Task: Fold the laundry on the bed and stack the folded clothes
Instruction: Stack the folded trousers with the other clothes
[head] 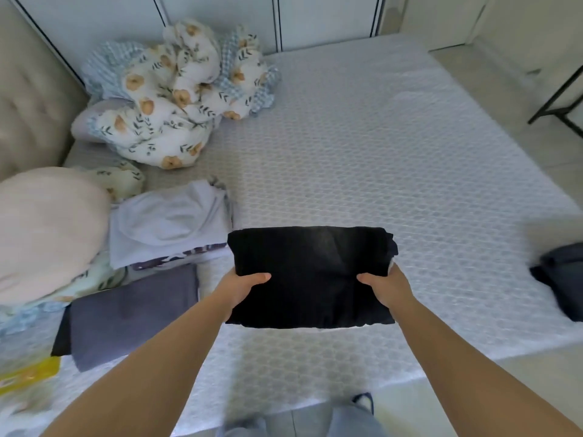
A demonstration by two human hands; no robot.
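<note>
At the far left, a pale pink bundle (44,228) lay on the bed's (394,152) left edge, with a yellow item (28,373) blurred at the near corner below it. Just right of these sat a folded grey-purple garment (132,320) near the bed's front edge, and beyond it a folded pale lavender top (167,222) resting on a printed piece. Farther back, a heap of floral bedding (176,93) was bunched against the far left corner.

In the middle, a folded black garment (310,275) was held above the mattress, near the front edge. The left hand (243,290) gripped its near left edge, thumb on top and fingers hidden beneath. The right hand (386,287) clasped the near right edge the same way, thumb pressed on the cloth.

At the far right edge of the bed lay a dark garment (561,279), well apart from the black one.
</note>
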